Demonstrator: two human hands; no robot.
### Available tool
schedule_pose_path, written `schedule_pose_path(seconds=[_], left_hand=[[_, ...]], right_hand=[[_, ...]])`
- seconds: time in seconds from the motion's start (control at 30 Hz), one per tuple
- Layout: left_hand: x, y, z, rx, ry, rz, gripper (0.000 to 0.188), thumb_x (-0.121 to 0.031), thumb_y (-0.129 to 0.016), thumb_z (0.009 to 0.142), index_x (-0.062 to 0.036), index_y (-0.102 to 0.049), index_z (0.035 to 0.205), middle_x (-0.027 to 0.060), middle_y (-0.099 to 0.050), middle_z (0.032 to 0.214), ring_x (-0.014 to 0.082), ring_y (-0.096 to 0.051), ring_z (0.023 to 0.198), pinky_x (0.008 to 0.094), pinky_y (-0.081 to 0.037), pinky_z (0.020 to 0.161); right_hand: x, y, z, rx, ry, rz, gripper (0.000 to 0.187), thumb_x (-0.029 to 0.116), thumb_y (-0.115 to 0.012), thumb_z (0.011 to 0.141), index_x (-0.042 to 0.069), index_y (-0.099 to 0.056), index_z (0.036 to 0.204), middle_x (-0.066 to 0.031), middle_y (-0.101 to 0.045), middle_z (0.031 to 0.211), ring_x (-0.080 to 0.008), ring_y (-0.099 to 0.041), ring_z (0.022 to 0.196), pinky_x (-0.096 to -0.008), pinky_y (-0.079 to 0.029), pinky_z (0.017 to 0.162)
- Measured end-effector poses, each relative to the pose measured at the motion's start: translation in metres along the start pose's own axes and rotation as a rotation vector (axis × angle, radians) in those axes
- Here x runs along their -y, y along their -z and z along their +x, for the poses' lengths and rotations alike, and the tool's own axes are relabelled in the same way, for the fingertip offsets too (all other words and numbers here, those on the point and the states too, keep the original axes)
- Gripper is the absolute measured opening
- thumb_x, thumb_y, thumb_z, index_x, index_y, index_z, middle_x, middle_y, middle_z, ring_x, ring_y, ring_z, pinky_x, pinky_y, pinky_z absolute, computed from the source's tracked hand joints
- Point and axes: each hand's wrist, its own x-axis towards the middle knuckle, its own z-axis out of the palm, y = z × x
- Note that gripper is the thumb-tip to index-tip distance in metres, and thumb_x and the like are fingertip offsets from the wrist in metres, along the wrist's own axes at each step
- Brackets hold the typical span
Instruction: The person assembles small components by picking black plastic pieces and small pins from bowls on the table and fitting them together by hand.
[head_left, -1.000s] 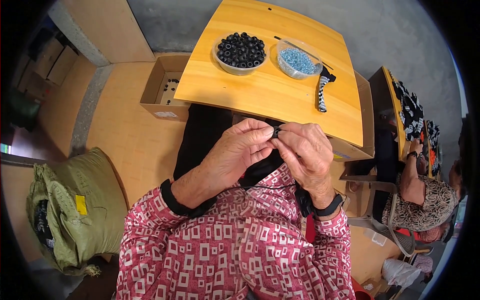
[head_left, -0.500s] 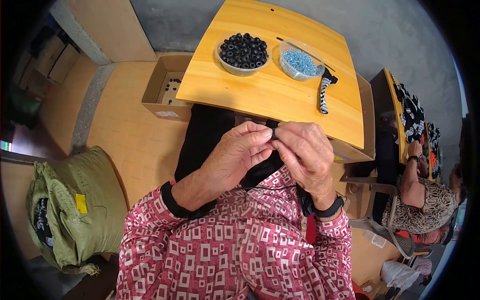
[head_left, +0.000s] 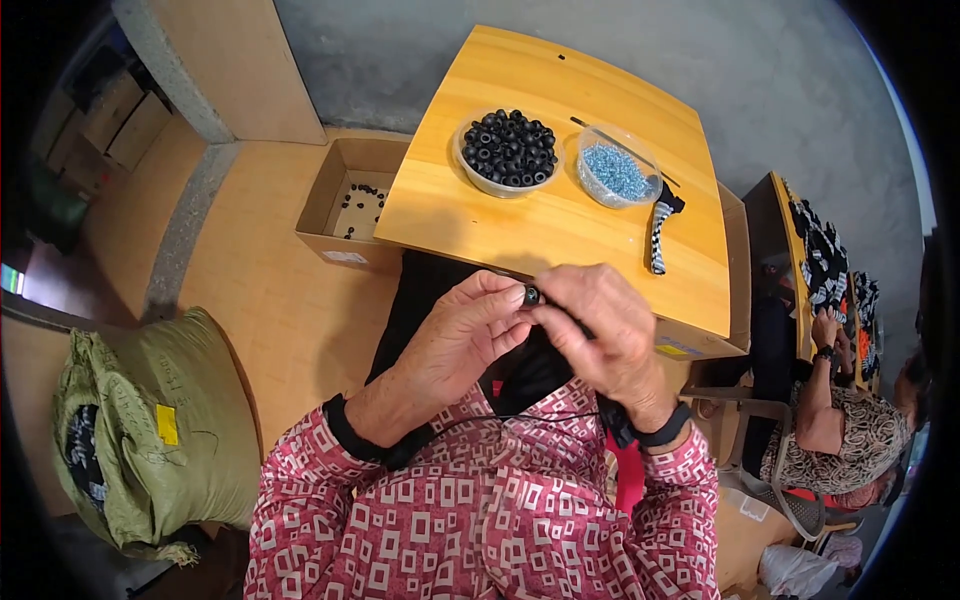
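A black bead [head_left: 531, 295] sits near the centre of the frame, just below the near edge of the bench [head_left: 560, 240], pinched between the thumb and fingertips of the left hand [head_left: 470, 325]. The bead is short and round, so its long axis is hard to make out; its hole faces up toward the camera, with a small pale glint inside. The left hand is closed at the fingertips, its lower fingers curled loosely. The right hand [head_left: 605, 325] is close on the right of the bead, fingers bent and thumb forward, partly blurred; whether it grips or touches anything cannot be told.

In the upper middle of the frame, a clear tub [head_left: 490, 188] is heaped with larger black beads [head_left: 508, 150], many with holes showing. To its right, a second tub [head_left: 612, 199] holds tiny pale blue beads [head_left: 614, 172]. A thin dark rod [head_left: 630, 155] slants from upper left to lower right by that tub, and a striped strip [head_left: 657, 235] runs nearly upright in the frame, its black end uppermost. Left of the bench, an open cardboard box [head_left: 345, 250] contains scattered small black pieces [head_left: 362, 190].
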Motion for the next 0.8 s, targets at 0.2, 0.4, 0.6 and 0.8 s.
schedule_pose_path(seconds=[0.2, 0.4, 0.6, 0.8], left_hand=[[0.011, -0.041, 0.011, -0.072, -0.016, 0.028, 0.007, -0.010, -0.061, 0.092, -0.0090, -0.060, 0.099, 0.0049, -0.067, 0.099, 0.0143, -0.066, 0.092, 0.0235, -0.053, 0.080], [0.024, -0.079, 0.012, -0.083, 0.000, 0.032, 0.010, -0.009, -0.061, 0.092, -0.0067, -0.060, 0.102, 0.0070, -0.068, 0.097, 0.0160, -0.067, 0.093, 0.0233, -0.055, 0.079], [0.045, -0.110, 0.006, -0.077, 0.002, 0.025, 0.012, -0.008, -0.061, 0.092, -0.0066, -0.060, 0.104, 0.0080, -0.068, 0.098, 0.0167, -0.067, 0.093, 0.0245, -0.055, 0.080], [0.038, -0.101, 0.004, -0.100, -0.049, 0.007, 0.012, -0.008, -0.061, 0.091, -0.0061, -0.060, 0.103, 0.0087, -0.067, 0.096, 0.0177, -0.067, 0.089, 0.0284, -0.057, 0.079]], right_hand=[[-0.068, 0.109, 0.024, -0.104, -0.212, -0.205, 0.017, 0.007, -0.066, 0.085, -0.004, -0.065, 0.098, -0.0115, -0.067, 0.089, -0.0185, -0.064, 0.082, -0.0284, -0.049, 0.075], [-0.149, 0.209, 0.010, -0.212, -0.632, -0.083, 0.019, 0.011, -0.064, 0.090, -0.004, -0.066, 0.101, -0.0035, -0.067, 0.086, -0.0087, -0.060, 0.082, -0.0239, -0.048, 0.075], [-0.148, 0.257, -0.001, -0.186, -0.627, -0.200, 0.019, 0.015, -0.064, 0.088, -0.003, -0.067, 0.095, -0.0083, -0.069, 0.082, -0.0128, -0.065, 0.077, -0.0266, -0.052, 0.071], [-0.158, 0.247, 0.012, -0.174, -0.606, -0.221, 0.022, 0.017, -0.063, 0.088, -0.003, -0.067, 0.094, -0.0092, -0.069, 0.080, -0.0133, -0.063, 0.073, -0.0277, -0.051, 0.068]])
